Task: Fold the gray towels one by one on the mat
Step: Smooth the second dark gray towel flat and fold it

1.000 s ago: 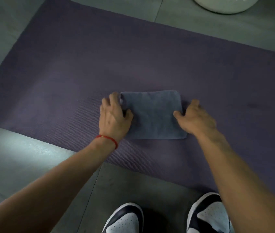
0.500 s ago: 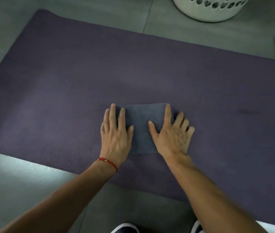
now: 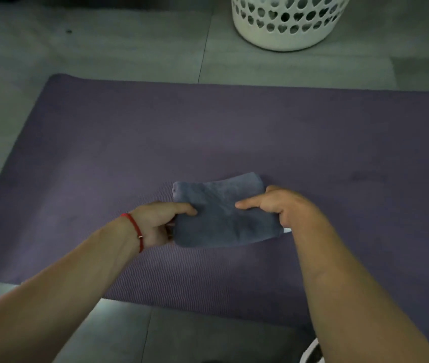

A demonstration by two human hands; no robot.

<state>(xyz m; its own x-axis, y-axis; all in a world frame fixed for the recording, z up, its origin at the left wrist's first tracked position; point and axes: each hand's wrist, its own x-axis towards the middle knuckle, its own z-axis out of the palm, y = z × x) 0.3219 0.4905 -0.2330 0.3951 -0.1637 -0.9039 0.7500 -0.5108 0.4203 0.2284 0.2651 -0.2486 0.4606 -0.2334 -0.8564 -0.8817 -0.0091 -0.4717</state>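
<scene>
Towel folding happens on our purple mat (image 3: 129,142), the largest thing in view, which lies flat on the gray tiled floor (image 3: 103,48) and runs off the right edge of the picture. Beyond its far edge stands a white laundry basket (image 3: 286,35) with heart-shaped holes, apart from the mat; we cannot see inside it. Our two bare forearms reach in from below. Between them we hold the gray towel (image 3: 221,213), folded into a small thick rectangle, over the near middle of the mat; its near edge looks raised, though we cannot tell whether its far edge touches the mat. Our left hand (image 3: 155,221) has its grip clamped on the towel's left edge, thumb on top. Our right hand (image 3: 286,205) is clamped on the right edge, thumb across the top. A red string bracelet (image 3: 134,229) circles our left wrist.
</scene>
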